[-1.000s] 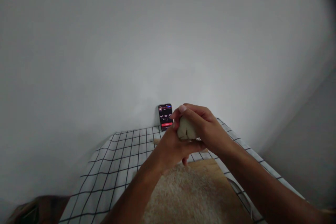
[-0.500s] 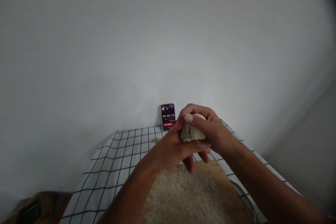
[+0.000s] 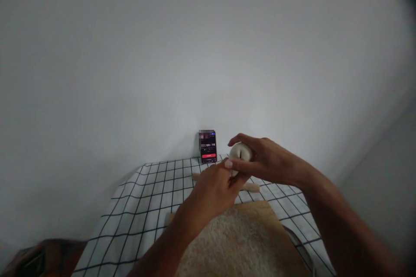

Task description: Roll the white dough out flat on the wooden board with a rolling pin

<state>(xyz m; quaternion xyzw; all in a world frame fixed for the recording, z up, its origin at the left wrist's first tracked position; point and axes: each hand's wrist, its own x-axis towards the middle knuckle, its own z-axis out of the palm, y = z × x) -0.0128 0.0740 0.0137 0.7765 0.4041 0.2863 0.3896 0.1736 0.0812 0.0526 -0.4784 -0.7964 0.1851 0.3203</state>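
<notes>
A pale, rounded lump of dough (image 3: 241, 151) with a crease in its face is held up between both hands, above the far end of the board. My right hand (image 3: 269, 158) curls over it from the right, thumb across the front and fingers bent over the top. From the left and below, my left hand (image 3: 217, 186) closes around its lower side; some of those fingers are hidden behind the dough and the other hand. Below them lies a flour-dusted wooden board (image 3: 256, 210).
A rolling pin (image 3: 251, 187) lies crosswise beyond the board, partly hidden by my left hand. A phone (image 3: 208, 149) showing a timer leans against the white wall. A checked cloth (image 3: 156, 186) covers the table. A curved rim (image 3: 302, 249) shows right of the board.
My right hand has turned and shifted slightly right around the dough, exposing more of its creased face. My left hand has rotated and dropped a little lower. More of the rolling pin shows.
</notes>
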